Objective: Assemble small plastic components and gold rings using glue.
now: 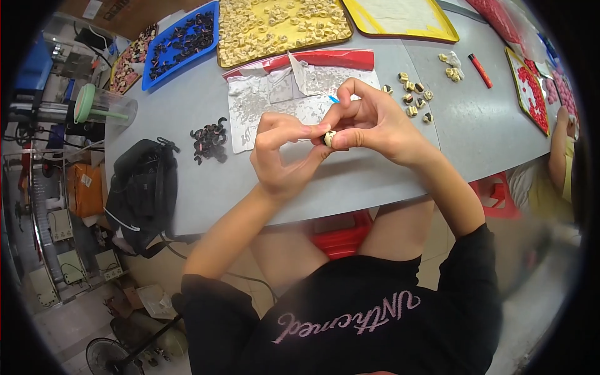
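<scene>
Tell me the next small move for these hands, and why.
Probably a light press on the small cream-and-dark piece: the left hand and the right hand both pinch it, similar pieces lie on the table to the right, and loose black curved pieces lie to the left.

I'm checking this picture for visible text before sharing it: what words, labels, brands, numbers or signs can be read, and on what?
I leave the wording uncopied, so here is where text stands:
Black shirt: large pink cursive lettering, legible.
Cardboard box, upper left: dark printed letters, partly cut off.
White sheet: handwritten-looking marks near its lower left corner, too small to read.
Orange package: white label, too small to read.
</scene>
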Demonstrator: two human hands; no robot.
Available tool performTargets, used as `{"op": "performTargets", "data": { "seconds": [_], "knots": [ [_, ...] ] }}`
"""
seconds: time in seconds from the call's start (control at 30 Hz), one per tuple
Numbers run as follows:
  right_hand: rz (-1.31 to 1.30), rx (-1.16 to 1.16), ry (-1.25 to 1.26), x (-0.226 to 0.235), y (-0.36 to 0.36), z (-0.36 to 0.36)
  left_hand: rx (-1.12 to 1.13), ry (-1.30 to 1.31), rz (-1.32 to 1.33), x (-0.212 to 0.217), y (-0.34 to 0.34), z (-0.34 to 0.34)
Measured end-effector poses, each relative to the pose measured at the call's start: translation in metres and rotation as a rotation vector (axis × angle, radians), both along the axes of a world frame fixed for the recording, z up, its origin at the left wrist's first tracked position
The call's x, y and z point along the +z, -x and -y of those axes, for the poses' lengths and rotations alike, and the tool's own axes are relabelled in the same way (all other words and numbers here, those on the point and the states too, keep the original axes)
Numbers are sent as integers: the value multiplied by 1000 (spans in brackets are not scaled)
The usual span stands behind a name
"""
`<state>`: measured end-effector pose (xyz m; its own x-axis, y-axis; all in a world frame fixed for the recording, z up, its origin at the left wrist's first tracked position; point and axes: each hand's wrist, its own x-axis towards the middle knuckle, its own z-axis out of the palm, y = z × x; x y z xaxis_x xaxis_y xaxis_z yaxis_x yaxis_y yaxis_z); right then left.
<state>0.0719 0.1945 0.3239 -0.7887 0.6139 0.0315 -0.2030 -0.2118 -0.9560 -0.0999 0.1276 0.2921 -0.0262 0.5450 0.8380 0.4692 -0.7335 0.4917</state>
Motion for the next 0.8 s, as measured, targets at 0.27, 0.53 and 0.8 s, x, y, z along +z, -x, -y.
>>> {"op": "performTargets", "data": {
  "seconds": [0.27,0.53,0.8],
  "knots": [
    [-18,-40,58,-4,-3,-2,5,20,-28,-1,-1,-3],
    [-16,-61,138,3,4,2,-94,56,78,7,0,0],
    [53,18,-66,-8,-1,2,4,-63,53,8,0,0]
  ]
}}
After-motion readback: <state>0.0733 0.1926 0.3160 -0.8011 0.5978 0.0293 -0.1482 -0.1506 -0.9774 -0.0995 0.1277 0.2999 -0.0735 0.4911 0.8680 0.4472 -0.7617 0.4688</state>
